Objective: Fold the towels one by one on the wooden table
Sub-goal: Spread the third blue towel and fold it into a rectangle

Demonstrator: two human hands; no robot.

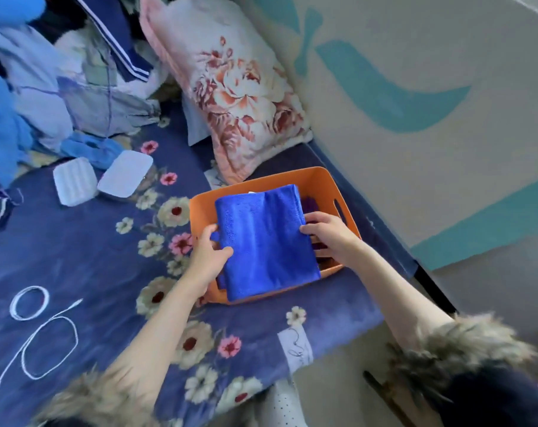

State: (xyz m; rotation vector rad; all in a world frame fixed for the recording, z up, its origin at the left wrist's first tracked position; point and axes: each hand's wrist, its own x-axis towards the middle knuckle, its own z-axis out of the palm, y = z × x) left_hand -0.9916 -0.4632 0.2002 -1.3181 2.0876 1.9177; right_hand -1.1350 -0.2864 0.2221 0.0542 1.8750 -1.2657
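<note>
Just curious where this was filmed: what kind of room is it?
Most likely a bedroom. The orange basket sits on a bed with a flowered blue blanket, a flowered pillow leans by the painted wall, and clothes are piled behind.

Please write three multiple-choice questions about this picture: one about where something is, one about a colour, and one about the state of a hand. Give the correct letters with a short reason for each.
1. Where does the folded blue towel lie?
A. on top of the orange basket
B. on the floral pillow
C. on the floor

2. What colour is the coiled cord on the bedspread?
A. red
B. white
C. black

3. What is the left hand doing?
A. hanging idle
B. pressing the pillow
C. gripping the towel's left edge

Answers:
1 A: the towel rests across the basket, between both hands.
2 B: the cord shows white against the dark blue floral bedspread.
3 C: its thumb and fingers curl round the towel's edge, while the right hand holds the other side.
</note>
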